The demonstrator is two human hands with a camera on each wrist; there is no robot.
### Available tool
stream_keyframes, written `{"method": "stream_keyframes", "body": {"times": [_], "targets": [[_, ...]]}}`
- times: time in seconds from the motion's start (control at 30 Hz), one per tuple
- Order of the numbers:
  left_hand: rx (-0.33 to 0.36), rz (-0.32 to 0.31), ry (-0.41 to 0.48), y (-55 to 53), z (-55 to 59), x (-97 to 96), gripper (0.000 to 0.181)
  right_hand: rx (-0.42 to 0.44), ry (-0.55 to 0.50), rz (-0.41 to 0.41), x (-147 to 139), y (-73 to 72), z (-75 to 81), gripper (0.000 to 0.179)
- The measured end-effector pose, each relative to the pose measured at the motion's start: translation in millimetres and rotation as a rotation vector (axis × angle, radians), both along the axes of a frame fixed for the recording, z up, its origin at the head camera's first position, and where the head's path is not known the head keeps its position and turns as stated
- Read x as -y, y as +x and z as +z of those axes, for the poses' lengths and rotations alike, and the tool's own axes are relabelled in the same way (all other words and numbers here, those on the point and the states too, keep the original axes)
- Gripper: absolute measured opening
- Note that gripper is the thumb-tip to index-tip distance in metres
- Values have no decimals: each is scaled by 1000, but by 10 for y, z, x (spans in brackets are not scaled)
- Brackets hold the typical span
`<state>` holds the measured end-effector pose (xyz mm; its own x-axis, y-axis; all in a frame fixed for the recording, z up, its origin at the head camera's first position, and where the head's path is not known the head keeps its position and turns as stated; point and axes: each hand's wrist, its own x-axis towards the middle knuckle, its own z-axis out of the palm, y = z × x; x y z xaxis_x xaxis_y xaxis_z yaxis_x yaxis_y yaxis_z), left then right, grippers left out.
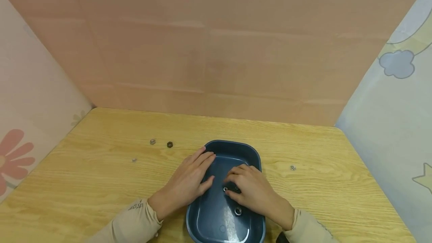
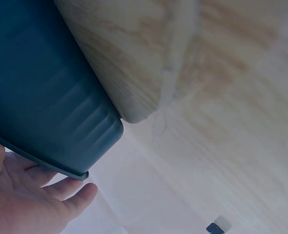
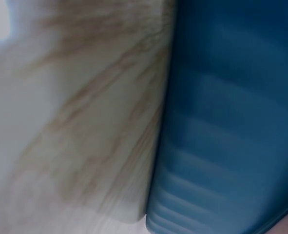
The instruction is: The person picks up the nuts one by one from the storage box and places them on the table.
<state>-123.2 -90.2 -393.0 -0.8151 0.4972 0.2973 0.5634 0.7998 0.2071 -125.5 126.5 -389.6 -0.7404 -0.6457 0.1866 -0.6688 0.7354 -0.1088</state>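
Observation:
A dark blue plastic tray (image 1: 223,231) stands on the table in front of me. My left hand (image 1: 187,177) rests over its left rim with fingers extended, and in the left wrist view the fingers (image 2: 68,187) lie along the tray's edge. Inside the tray, my right hand (image 1: 251,188) is bent low over the floor, thumb and index finger apart. One small nut (image 1: 225,189) sits right by the thumb tip, and another small nut (image 1: 237,188) shows under the palm. A larger metal nut (image 1: 238,211) lies below that hand. The right wrist view shows mostly the tray's outer wall (image 3: 221,146).
On the table left of the tray lie a silver nut (image 1: 153,141), a black nut (image 1: 170,144) and a small silver piece (image 1: 134,160). To the right is another silver nut (image 1: 293,168). A brown papered wall (image 1: 202,63) rises behind the wooden table (image 1: 320,198).

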Motion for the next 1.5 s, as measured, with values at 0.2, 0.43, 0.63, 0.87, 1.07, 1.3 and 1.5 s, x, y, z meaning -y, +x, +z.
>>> {"method": "stream_keyframes", "body": {"times": [0.2,0.43,0.63,0.87,1.07,1.3,1.5], "targets": [[1,-1,1,-6,-1,0,55,-9,41,10,-4,1,-5,18],[6,-2,13,-9,0,-1,55,-8,55,25,-6,0,-6,17],[12,-2,17,-10,9,-6,55,-6,63,42,-9,-7,3,13],[19,5,13,-4,11,-4,55,10,59,50,-10,-11,19,9],[-5,0,16,-11,-3,-3,55,19,18,26,4,-3,12,8],[-20,0,25,-11,-13,-3,56,27,-98,4,0,-6,-13,8],[-23,0,24,-11,-18,0,56,49,-180,-3,-13,-12,-23,6]]}}
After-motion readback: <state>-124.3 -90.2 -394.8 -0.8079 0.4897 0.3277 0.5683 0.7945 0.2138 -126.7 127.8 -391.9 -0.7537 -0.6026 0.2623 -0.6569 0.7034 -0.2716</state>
